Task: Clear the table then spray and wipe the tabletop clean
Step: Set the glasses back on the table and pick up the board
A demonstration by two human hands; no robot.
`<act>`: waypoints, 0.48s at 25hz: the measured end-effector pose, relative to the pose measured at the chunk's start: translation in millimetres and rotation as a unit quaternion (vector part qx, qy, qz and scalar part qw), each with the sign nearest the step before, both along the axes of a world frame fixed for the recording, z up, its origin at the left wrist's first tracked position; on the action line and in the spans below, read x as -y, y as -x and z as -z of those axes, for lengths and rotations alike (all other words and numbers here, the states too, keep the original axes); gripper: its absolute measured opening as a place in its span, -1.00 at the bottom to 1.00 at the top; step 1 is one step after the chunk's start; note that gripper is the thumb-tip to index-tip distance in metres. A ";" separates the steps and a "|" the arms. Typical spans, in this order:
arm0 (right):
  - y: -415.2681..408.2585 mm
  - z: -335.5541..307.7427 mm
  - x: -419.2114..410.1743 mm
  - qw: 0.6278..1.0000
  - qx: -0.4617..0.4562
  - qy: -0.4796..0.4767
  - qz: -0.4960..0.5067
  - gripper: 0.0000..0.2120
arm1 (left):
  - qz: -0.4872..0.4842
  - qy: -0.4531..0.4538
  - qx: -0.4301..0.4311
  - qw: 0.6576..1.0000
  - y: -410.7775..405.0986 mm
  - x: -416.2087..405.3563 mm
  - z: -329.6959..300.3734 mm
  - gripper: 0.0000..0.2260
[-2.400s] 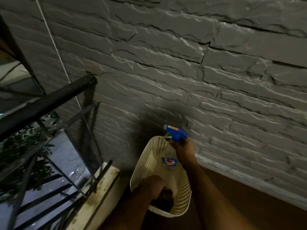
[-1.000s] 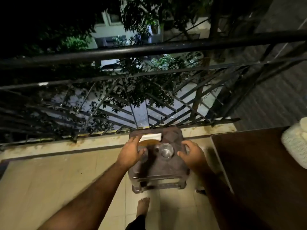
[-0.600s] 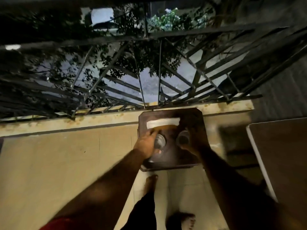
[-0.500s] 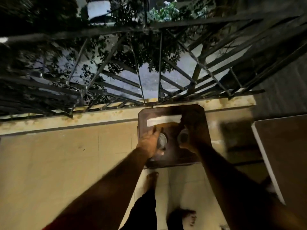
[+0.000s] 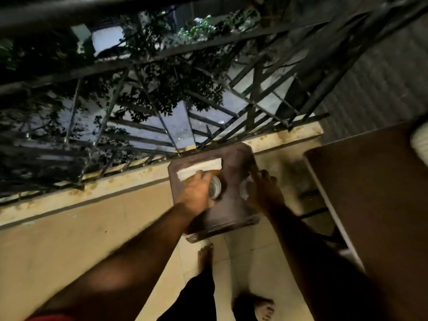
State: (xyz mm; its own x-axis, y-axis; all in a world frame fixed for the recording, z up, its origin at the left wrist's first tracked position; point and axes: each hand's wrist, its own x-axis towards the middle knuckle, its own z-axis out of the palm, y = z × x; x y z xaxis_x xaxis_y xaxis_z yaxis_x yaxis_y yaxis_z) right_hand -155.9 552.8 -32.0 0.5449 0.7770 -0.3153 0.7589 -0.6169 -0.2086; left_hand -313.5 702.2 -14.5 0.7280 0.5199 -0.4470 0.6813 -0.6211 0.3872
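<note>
A dark brown plastic stool (image 5: 234,212) stands on the balcony floor by the railing. My left hand (image 5: 196,193) is wrapped around a clear glass (image 5: 215,187) over the stool top. My right hand (image 5: 264,193) holds a second clear glass (image 5: 244,188) beside it. A white flat object (image 5: 199,166) and something orange-brown (image 5: 214,174) lie at the stool's far edge, partly hidden by my left hand. The dark brown table (image 5: 375,193) is at the right, with a cream basket (image 5: 420,144) at the frame's edge on it.
A black metal railing (image 5: 162,93) runs along the yellow ledge (image 5: 104,186) behind the stool. My bare feet (image 5: 264,306) stand on the tiled floor just in front of the stool. A grey wall (image 5: 382,84) is at the upper right.
Earlier I was at the basket with a blue spray bottle. Then I turned to the stool, and both hands closed on the two glasses. The view has tilted and the table has come further into sight.
</note>
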 end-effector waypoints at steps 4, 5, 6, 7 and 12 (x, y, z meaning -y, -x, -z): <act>-39.3 -106.9 95.3 0.994 -0.001 -0.028 0.108 -0.17 | 0.091 -0.020 0.051 0.994 -59.3 56.8 -86.8 -0.15; -46.6 -128.5 123.4 0.991 0.021 -0.047 0.122 -0.21 | 0.115 -0.022 0.069 0.991 -75.4 76.1 -105.4 -0.14; -55.6 -148.2 157.4 0.986 0.036 -0.070 0.145 -0.30 | 0.140 -0.025 0.085 0.986 -93.3 100.5 -124.3 -0.13; -62.4 -164.6 191.5 0.978 0.045 -0.094 0.183 -0.39 | 0.166 -0.029 0.101 0.981 -110.6 125.8 -139.8 -0.12; -87.5 -222.9 367.2 0.918 0.035 -0.068 0.390 -0.28 | 0.318 -0.026 0.130 0.939 -196.2 269.9 -187.4 -0.07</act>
